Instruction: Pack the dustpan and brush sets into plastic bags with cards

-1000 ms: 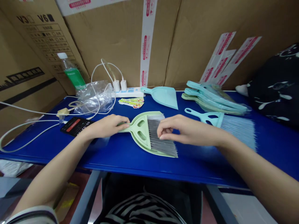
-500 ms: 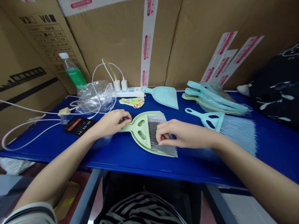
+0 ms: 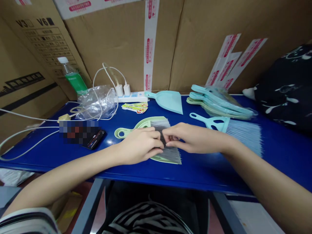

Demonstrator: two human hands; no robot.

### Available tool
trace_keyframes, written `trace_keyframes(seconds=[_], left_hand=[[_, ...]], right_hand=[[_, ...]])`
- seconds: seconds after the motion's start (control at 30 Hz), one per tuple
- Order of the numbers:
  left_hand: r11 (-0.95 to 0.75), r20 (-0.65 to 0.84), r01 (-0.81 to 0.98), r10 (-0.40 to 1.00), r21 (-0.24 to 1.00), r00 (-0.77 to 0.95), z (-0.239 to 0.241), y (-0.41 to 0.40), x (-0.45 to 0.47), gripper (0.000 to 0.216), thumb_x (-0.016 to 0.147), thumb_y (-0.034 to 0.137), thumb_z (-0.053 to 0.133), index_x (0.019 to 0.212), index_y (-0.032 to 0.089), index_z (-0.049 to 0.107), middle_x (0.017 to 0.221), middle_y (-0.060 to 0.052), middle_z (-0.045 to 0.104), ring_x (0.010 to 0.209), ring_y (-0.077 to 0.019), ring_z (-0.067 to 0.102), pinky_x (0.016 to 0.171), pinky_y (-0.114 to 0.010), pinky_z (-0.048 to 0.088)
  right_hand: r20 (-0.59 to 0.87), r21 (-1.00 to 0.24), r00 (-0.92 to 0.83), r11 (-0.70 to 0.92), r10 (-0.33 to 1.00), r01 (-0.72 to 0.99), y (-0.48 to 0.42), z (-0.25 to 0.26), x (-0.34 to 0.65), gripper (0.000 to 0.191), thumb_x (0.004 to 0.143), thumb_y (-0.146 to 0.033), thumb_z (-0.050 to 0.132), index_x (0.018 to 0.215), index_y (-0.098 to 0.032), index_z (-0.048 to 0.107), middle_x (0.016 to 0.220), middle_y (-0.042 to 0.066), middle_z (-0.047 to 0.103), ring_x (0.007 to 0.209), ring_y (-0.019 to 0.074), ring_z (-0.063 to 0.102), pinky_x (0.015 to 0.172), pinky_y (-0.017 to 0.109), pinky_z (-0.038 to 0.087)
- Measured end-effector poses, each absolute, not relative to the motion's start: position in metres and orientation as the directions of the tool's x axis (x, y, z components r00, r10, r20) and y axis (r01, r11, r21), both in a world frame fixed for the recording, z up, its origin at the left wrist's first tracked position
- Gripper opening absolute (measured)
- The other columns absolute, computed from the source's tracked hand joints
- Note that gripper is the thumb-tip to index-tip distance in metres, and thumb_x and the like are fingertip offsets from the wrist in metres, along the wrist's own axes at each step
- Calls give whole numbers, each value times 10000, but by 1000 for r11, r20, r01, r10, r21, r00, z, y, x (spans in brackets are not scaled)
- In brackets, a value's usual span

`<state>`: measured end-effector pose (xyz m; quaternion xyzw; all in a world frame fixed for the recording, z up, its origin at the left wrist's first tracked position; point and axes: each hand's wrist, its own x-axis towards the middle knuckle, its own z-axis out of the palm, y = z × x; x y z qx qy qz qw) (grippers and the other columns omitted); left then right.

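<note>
A light green hand brush with grey bristles [image 3: 170, 154] lies in a matching green dustpan [image 3: 123, 132] on the blue table [image 3: 200, 172]. My left hand [image 3: 140, 146] rests over the brush head with its fingers curled against it. My right hand [image 3: 186, 136] meets it from the right, fingertips pinched at the bristles. What the fingertips pinch is hidden between the two hands. The pan's handle sticks out to the left, untouched.
A blue brush [image 3: 234, 128] lies to the right, a blue dustpan [image 3: 169, 100] behind, and a stack of bagged sets [image 3: 219, 104] at back right. A phone [image 3: 94, 138], plastic bag [image 3: 96, 102], power strip [image 3: 131, 96], cables, stickers [image 3: 134, 107] and bottle [image 3: 71, 76] sit left. Cardboard boxes wall the back.
My left hand left the pan's handle and moved right onto the brush head, meeting my right hand. My right hand stayed at the bristles, fingers now pinched.
</note>
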<state>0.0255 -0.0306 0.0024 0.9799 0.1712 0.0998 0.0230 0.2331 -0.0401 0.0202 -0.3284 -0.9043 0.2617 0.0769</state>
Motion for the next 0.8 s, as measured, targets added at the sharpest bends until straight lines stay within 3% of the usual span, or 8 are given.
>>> trace_keyframes(seconds=[0.43,0.6,0.8], left_hand=[[-854,279,485,520,188,807,-10,-32,28,143,863,150,503,804,193,625,713,21,620,633,-123,558,560,-228,355],[-843,307,509,538,176,785,-12,-35,29,141,874,148,457,789,190,560,696,20,605,620,-132,559,570,-236,370],[-802,314,542,597,250,738,-13,-33,29,113,903,169,444,828,196,523,645,39,595,562,-128,551,523,-227,355]], right_hand=[[-126,-421,-772,671,623,610,-42,19,233,179,767,-41,486,678,-197,471,612,-44,500,556,101,436,535,244,293],[-124,-424,-794,692,595,585,-42,16,229,192,732,-23,479,659,-199,456,592,-54,474,550,99,417,532,247,284],[-116,-438,-799,691,590,574,-43,14,224,179,766,-52,500,655,-193,492,593,-47,507,559,101,460,541,246,299]])
